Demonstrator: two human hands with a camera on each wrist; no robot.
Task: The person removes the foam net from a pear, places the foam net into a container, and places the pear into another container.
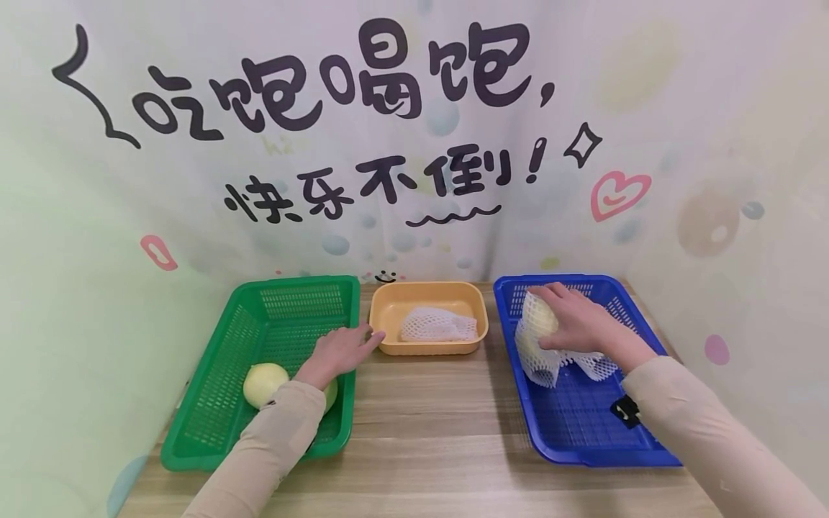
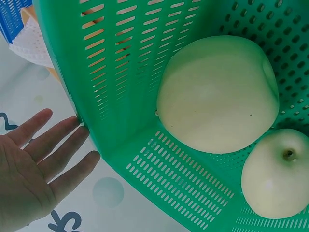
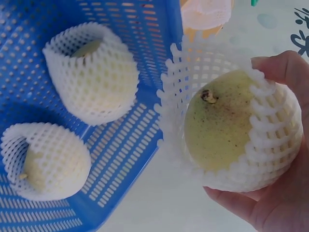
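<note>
My right hand (image 1: 578, 316) grips a pale green fruit (image 3: 219, 128) sleeved in a white foam net (image 3: 275, 133), over the far part of the blue basket (image 1: 557, 456). The fruit's dark stem end shows at the net's open mouth in the right wrist view. Two more netted fruits (image 3: 99, 79) lie in that basket. Over the right rim of the green basket (image 1: 188, 403) is my left hand (image 1: 342, 350), fingers extended and palm bare. A large pale fruit (image 2: 217, 96) and a smaller-looking one (image 2: 277, 176) lie unwrapped in the green basket.
Between the two baskets stands a small yellow-orange bin (image 1: 427, 348) with a white foam net (image 1: 435, 325) inside. A black patch (image 1: 624, 410) shows on the blue basket's right side. A printed curtain (image 1: 414, 244) hangs behind the wooden table (image 1: 440, 432).
</note>
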